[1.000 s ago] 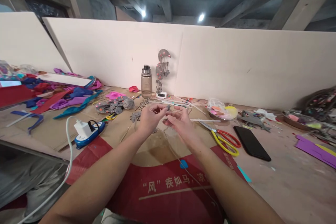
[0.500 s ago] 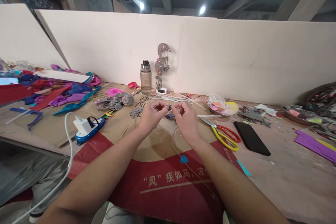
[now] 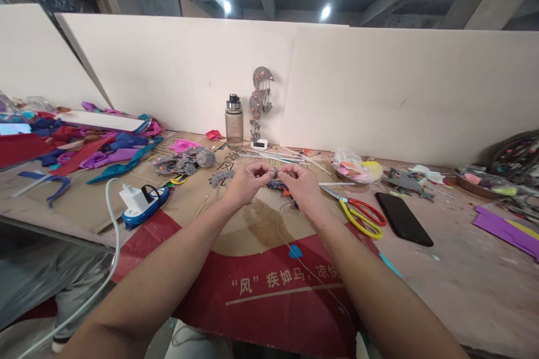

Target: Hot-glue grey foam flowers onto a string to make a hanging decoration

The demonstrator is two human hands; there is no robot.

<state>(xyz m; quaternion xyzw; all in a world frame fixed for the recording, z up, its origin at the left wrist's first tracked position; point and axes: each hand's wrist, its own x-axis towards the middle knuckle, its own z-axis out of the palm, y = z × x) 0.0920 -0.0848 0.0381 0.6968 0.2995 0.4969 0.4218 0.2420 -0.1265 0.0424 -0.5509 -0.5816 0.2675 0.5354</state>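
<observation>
My left hand (image 3: 249, 182) and my right hand (image 3: 300, 184) meet fingertip to fingertip over the cardboard (image 3: 252, 230). Both pinch a small grey piece (image 3: 275, 173), mostly hidden by the fingers. A thin grey yarn (image 3: 290, 248) runs from below my right hand across the cardboard's red part. Behind and beneath the hands lies a small dark blue and grey bundle (image 3: 277, 185), partly covered. Left of my left hand is a grey scrap (image 3: 221, 178). Scissors (image 3: 357, 216) with red and yellow handles lie right of my right hand.
A black phone (image 3: 404, 219) lies at right, beyond the scissors. A blue power strip (image 3: 145, 212) with a white cable sits at left. Behind stand a bottle (image 3: 234, 126) and a small white clock (image 3: 259, 144). A grey moon ornament (image 3: 261, 77) hangs on the white board (image 3: 357, 90).
Both hands have shifted very slightly to the right, with their fingertips still together. More of the bundle beneath, with an orange bit, shows beside my right hand.
</observation>
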